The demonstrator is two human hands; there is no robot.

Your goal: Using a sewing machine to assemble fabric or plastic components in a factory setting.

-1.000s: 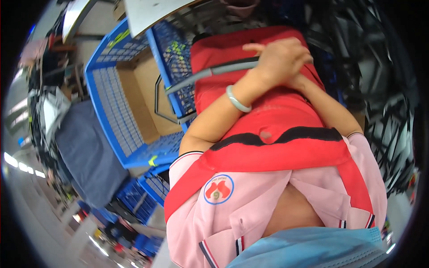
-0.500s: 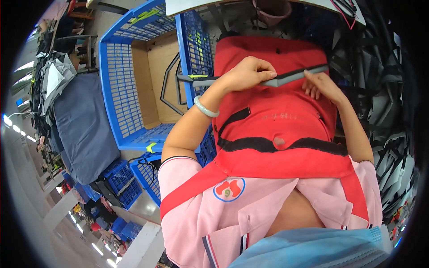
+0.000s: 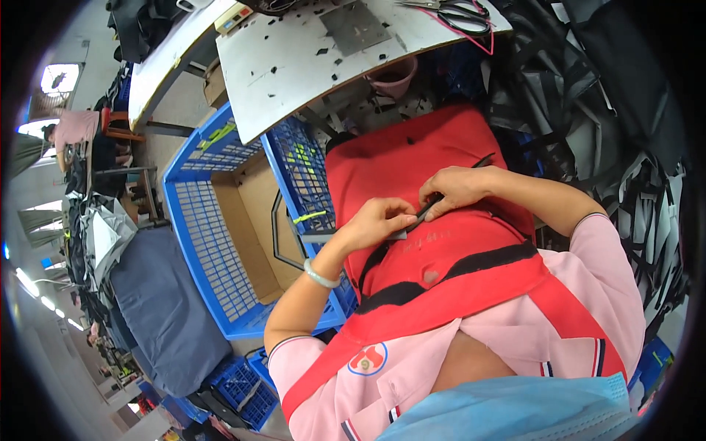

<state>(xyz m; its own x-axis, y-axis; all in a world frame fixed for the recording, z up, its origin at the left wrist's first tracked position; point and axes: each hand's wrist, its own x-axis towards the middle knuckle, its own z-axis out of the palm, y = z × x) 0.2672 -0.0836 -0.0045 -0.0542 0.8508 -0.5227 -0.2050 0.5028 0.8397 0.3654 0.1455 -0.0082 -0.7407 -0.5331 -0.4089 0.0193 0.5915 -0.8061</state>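
Observation:
A narrow black-and-grey strip (image 3: 425,212), which looks like fabric webbing, lies across my lap over the red apron (image 3: 412,158). My left hand (image 3: 373,223) pinches it between thumb and fingers, with a grey bit showing just below the thumb. Close beside it, my right hand (image 3: 457,189) is closed on the same strip, and a dark end pokes out above its knuckles. Left of my left wrist, a grey length runs to the edge of the blue crate (image 3: 213,253). Whether it is one piece with the strip is hidden by my hand.
In the crate, a dark bent strip (image 3: 276,228) rests against a cardboard lining (image 3: 246,242). The white table (image 3: 294,66) ahead bears black scraps and scissors (image 3: 463,18). A pink bucket (image 3: 393,79) stands beneath it. Grey and black material (image 3: 551,95) is piled at right.
My hands have come closer together and nearer my body, and the right hand has closed on the strip. The view has shifted, showing more of the table.

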